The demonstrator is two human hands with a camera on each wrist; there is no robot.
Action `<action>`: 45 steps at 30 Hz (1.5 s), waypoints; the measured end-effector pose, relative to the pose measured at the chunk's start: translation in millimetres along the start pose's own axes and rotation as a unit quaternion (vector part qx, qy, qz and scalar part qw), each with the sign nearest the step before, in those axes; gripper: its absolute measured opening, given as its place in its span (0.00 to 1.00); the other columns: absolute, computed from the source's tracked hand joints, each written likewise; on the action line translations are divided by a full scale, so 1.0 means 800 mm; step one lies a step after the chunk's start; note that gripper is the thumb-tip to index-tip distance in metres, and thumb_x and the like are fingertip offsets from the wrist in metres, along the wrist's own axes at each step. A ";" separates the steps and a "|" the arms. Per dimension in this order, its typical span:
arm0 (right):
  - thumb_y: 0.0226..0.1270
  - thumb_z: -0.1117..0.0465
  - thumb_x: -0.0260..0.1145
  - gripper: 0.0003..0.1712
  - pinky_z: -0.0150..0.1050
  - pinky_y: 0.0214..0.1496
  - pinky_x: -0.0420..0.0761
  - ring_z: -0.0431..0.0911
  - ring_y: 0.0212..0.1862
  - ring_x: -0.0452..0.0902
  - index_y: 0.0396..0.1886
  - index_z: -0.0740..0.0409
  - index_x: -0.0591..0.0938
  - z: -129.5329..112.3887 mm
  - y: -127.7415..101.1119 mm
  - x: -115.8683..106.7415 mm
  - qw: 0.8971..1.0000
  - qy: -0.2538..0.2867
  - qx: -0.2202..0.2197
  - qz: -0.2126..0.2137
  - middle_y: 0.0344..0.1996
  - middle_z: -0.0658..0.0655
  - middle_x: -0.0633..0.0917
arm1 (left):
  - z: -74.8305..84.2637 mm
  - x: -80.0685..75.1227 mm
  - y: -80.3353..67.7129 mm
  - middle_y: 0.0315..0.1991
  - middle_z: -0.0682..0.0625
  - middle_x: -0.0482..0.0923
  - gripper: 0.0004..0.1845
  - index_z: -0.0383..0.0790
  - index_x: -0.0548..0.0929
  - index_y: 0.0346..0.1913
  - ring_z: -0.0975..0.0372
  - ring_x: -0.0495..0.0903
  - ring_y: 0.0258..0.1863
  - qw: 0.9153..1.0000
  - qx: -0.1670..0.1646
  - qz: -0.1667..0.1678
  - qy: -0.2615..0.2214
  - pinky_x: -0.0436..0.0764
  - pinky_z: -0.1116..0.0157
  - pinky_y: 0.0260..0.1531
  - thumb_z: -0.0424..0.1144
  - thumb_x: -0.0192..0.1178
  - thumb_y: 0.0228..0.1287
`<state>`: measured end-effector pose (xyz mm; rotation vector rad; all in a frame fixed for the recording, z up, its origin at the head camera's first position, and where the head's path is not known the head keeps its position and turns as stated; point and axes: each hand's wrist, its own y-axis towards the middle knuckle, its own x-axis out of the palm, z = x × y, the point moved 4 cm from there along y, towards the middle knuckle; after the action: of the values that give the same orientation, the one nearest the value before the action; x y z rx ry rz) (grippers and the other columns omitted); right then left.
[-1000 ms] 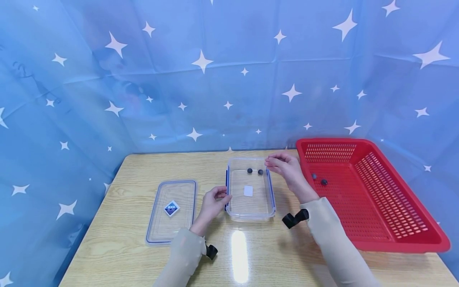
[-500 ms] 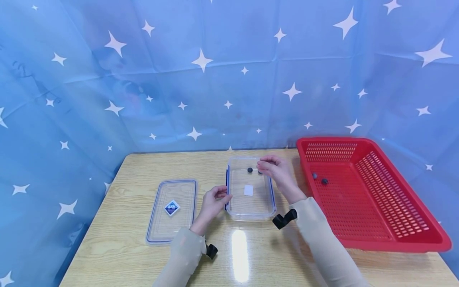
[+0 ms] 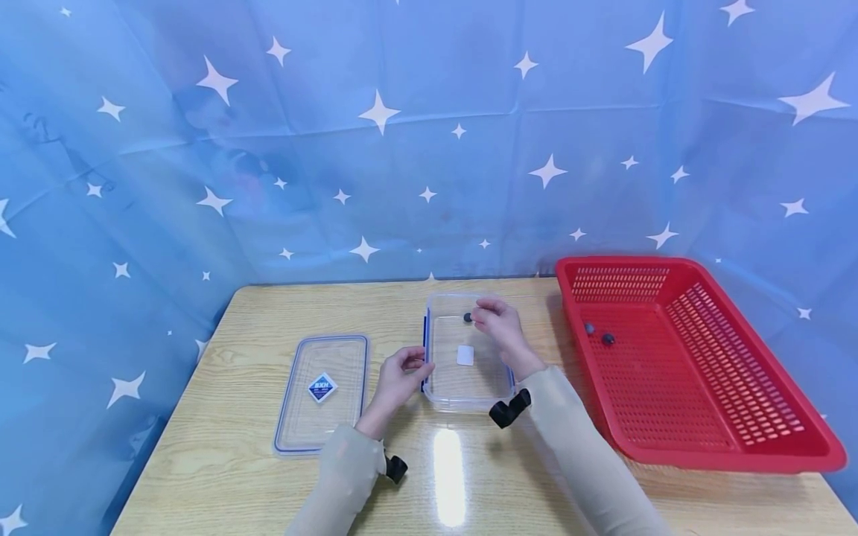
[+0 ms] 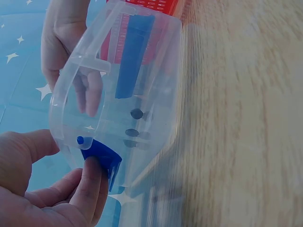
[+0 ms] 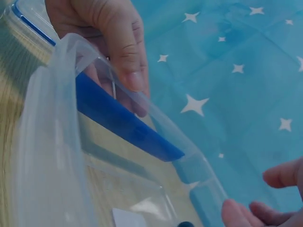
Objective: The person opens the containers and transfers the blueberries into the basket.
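Clear plastic box (image 3: 469, 376) open on the tabletop (image 3: 221, 417), left of the red basket (image 3: 731, 417).
Left hand (image 3: 397, 378) pinches the box's blue latch (image 4: 102, 158); right hand (image 3: 499, 327), fingers curled inside, over dark beads (image 3: 467, 318); its hold is unclear. Two beads (image 3: 608, 339) lie in the basket.

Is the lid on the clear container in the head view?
No, the lid lies flat on the table left of the open clear container.
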<state>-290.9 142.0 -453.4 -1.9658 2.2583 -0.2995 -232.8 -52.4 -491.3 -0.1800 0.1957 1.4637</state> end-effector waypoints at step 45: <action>0.67 0.62 0.57 0.30 0.50 0.62 0.69 0.60 0.62 0.65 0.66 0.68 0.63 0.021 0.028 0.029 0.978 -0.183 0.095 -0.044 0.61 0.68 0.68 | 0.001 -0.001 -0.001 0.41 0.35 0.79 0.19 0.24 0.76 0.51 0.49 0.79 0.42 1.000 -0.001 0.000 -0.013 0.80 0.65 0.41 0.31 0.63 0.58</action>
<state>-311.9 120.6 -474.7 -1.8477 1.8482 -0.1417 -232.2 -53.2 -490.1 -0.1631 0.1722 1.4648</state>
